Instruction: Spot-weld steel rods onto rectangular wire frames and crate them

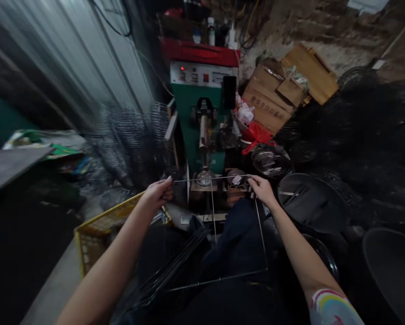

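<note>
A thin metal wire frame [224, 177] is stretched level between my two hands, and its other wires hang down over my lap. My left hand [159, 193] pinches the left end of its top wire. At the right end, my right hand [260, 189] has its fingers closed on the same wire. The top wire crosses in front of the round lower metal piece [205, 178] of a green machine [185, 106]; I cannot tell whether they touch. Several loose wire rods [175, 262] lie across my lap to the left.
A yellow plastic crate [87, 230] stands to the left, with stacked wire racks [128, 140] behind it. On the right are a dark round basin [310, 203], a red plastic bag [256, 135] and a cardboard box [268, 99]. A phone [229, 92] hangs at the machine's front.
</note>
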Demonstrator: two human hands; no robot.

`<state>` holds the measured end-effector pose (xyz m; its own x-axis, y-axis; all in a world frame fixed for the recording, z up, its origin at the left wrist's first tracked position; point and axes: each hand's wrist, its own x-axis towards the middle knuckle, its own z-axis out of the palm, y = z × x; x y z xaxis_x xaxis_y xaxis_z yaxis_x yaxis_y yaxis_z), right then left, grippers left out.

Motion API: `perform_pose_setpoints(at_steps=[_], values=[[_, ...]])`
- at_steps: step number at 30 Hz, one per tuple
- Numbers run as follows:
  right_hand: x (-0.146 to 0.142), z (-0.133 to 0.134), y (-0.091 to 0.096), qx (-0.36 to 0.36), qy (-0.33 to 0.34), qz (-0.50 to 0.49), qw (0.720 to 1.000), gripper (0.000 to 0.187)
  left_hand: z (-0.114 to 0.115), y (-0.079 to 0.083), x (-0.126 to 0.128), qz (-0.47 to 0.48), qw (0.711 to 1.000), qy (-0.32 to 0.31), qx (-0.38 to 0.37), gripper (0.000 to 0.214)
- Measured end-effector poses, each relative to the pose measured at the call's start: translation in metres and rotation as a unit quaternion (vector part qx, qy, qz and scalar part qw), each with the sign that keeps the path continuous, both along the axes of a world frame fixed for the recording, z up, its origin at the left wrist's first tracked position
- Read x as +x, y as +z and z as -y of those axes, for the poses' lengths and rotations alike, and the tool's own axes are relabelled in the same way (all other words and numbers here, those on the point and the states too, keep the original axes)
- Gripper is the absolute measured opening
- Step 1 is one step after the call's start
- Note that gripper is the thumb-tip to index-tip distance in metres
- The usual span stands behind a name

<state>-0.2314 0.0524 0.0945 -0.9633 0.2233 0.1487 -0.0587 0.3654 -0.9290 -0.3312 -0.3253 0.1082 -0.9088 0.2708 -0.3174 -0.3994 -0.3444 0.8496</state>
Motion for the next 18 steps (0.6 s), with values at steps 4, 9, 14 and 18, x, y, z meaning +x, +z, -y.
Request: perform_pose_setpoints(at_steps=[4,9,14,18], values=[[-0.033,0.026,-0.024,0.024,-0.009,-0.016,1.000,0.055,0.018,-0.018,-0.009,0.020,0.999,0.046,-0.011,0.041],[-0.054,0.041,-0.040,0.031,-0.011,-0.002,0.999,0.055,0.035,-0.031,-0.017,0.039,0.996,0.075,-0.005,0.038],[-0.062,0.045,-0.042,0.030,-0.008,0.014,0.999,0.058,0.034,-0.039,-0.026,0.061,0.996,0.070,-0.010,0.034],[-0.067,0.042,-0.045,0.037,-0.017,0.016,0.999,0.057,0.027,-0.045,-0.036,0.073,0.994,0.073,-0.022,0.034]])
